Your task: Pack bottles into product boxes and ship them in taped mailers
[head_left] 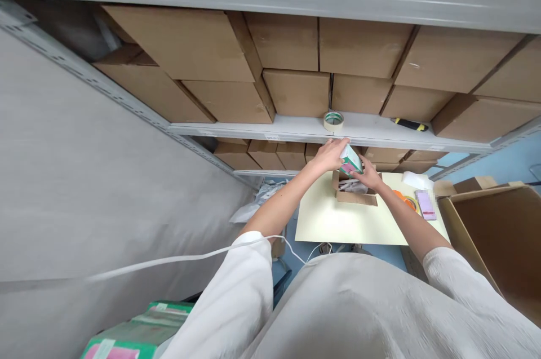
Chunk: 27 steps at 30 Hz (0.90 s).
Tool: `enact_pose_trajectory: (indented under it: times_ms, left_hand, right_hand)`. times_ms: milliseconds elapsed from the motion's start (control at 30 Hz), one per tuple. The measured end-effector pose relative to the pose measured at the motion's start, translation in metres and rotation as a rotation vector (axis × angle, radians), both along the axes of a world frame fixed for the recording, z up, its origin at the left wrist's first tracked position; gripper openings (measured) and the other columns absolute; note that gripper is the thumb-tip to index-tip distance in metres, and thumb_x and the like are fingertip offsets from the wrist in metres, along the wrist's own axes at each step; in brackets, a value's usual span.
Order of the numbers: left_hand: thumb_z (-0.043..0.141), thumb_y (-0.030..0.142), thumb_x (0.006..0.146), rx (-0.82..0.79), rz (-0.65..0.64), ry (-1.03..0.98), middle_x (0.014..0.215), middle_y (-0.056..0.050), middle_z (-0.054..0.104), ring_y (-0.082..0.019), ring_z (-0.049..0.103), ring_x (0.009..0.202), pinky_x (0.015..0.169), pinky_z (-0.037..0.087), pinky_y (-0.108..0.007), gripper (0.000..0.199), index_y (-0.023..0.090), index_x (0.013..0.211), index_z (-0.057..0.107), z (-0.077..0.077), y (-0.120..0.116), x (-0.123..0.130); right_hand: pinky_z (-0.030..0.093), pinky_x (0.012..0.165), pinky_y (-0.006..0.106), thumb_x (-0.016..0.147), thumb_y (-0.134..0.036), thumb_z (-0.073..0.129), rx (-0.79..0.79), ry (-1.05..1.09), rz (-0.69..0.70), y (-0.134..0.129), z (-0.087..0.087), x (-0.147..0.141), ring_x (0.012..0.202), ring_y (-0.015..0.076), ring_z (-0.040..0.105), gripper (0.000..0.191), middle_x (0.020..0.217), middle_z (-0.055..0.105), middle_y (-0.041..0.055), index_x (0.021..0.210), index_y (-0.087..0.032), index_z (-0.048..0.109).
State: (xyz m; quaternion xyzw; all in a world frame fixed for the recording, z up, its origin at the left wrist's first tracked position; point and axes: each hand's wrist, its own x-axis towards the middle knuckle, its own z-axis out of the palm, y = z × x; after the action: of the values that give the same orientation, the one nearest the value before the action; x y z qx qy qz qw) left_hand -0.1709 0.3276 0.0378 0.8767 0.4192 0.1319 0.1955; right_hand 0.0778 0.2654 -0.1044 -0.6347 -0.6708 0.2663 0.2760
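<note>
Between both hands is a small green, white and pink box [351, 160], held above an open cardboard box [357, 198]. My left hand [332, 154] grips its left side, fingers over the top edge. On the right side, my right hand [369, 173] has its fingers closed round the lower corner. Inside the cardboard box lies grey and white material that I cannot make out clearly. That box stands on a pale yellow table [325, 218].
Shelves [296, 128] of brown cartons rise ahead, with a tape roll [333, 120] and a black-and-yellow cutter [409, 124]. Orange tape [406, 199] and a purple item [425, 204] lie on the table's right. A large open carton [499, 224] stands right. A white cable [177, 258] crosses my left arm.
</note>
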Motion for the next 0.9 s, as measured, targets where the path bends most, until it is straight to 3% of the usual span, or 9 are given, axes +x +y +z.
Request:
enact_pose_trajectory:
  times_ms: [100,233,333,433,600,900]
  left_hand:
    - [0.075,0.019,0.086,-0.058,-0.063,0.019,0.157,-0.014,0.057,-0.037,0.053,0.145,0.12,0.042,-0.048,0.078,0.026,0.157,0.044,-0.018,-0.001,0.018]
    - [0.077,0.019,0.08,-0.172,-0.089,0.039,0.154,-0.019,0.056,-0.039,0.054,0.144,0.117,0.047,-0.046,0.089,0.019,0.161,0.041,-0.064,-0.008,0.034]
    - [0.08,0.022,0.078,-0.261,-0.091,0.065,0.148,-0.019,0.061,-0.038,0.062,0.135,0.108,0.053,-0.043,0.081,0.019,0.154,0.051,-0.101,-0.019,0.039]
    - [0.079,0.02,0.078,-0.284,-0.073,0.118,0.145,-0.018,0.063,-0.036,0.066,0.128,0.104,0.055,-0.041,0.072,0.02,0.147,0.058,-0.125,-0.027,0.04]
    - [0.074,0.014,0.08,-0.214,-0.027,0.228,0.145,-0.016,0.066,-0.038,0.063,0.133,0.111,0.047,-0.046,0.069,0.021,0.147,0.058,-0.138,-0.027,0.042]
    - [0.076,0.014,0.082,-0.25,-0.073,0.15,0.146,-0.013,0.069,-0.037,0.063,0.136,0.111,0.046,-0.044,0.07,0.022,0.149,0.057,-0.145,-0.02,0.047]
  right_hand:
    - [0.049,0.117,0.053,0.083,-0.061,0.08,-0.076,-0.083,-0.083,-0.013,0.001,0.03,0.139,0.0371,0.057,0.098,0.151,0.052,0.0148,0.166,-0.027,0.039]
    - [0.051,0.113,0.047,0.082,-0.051,0.084,-0.175,-0.242,-0.067,-0.032,-0.003,0.063,0.13,0.0352,0.063,0.091,0.148,0.051,0.0144,0.161,-0.026,0.046]
    - [0.05,0.112,0.045,0.083,-0.044,0.085,-0.213,-0.369,-0.021,-0.041,-0.009,0.076,0.13,0.0354,0.063,0.087,0.151,0.05,0.0167,0.16,-0.025,0.048]
    - [0.047,0.113,0.045,0.087,-0.04,0.082,-0.214,-0.474,0.046,-0.043,-0.015,0.077,0.134,0.036,0.06,0.081,0.153,0.052,0.0183,0.158,-0.024,0.049]
    - [0.045,0.112,0.046,0.089,-0.037,0.081,-0.236,-0.558,0.072,-0.04,-0.021,0.076,0.135,0.0361,0.059,0.075,0.154,0.053,0.0192,0.156,-0.023,0.05]
    - [0.055,0.091,0.037,0.087,-0.042,0.085,-0.249,-0.487,0.042,-0.047,-0.01,0.089,0.112,0.0301,0.07,0.071,0.151,0.051,0.0156,0.149,-0.027,0.055]
